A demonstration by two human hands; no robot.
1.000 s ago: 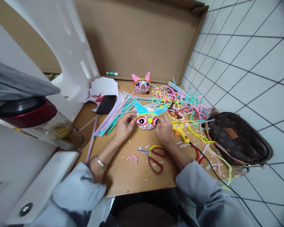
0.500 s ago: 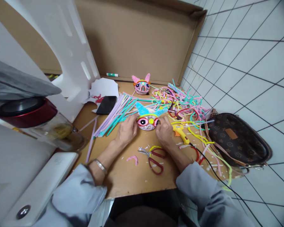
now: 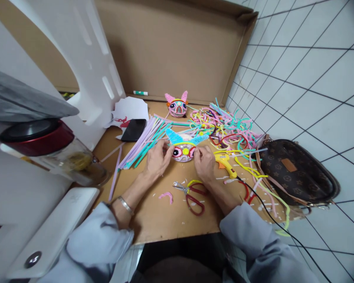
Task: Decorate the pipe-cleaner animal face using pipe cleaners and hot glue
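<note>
Between my hands is a pipe-cleaner animal head (image 3: 183,154) with blue ears, pink-ringed eyes and a yellow nose. My left hand (image 3: 158,157) grips its left side, thumb along the edge by the eye. On the other side my right hand (image 3: 204,162) pinches the head near the right eye, its fingers curled. Just below lie red-handled scissors (image 3: 191,192), blades pointing left, with a curved pink pipe-cleaner piece (image 3: 166,196) beside them. A yellow glue gun (image 3: 225,163) rests to the right of my right hand.
A finished-looking pink-eared head (image 3: 177,107) sits at the back. Purple and teal pipe cleaners (image 3: 141,143), a phone (image 3: 133,130) and a glass bottle (image 3: 82,161) are on the left. Tangled pipe cleaners (image 3: 224,125) and a brown bag (image 3: 297,173) lie right. The glue gun's cord trails toward me.
The blue-eared head has tilted slightly, its left ear swinging left. My left hand has shifted a little left, with its fingers less tightly bunched; my right hand stays by the right eye.
</note>
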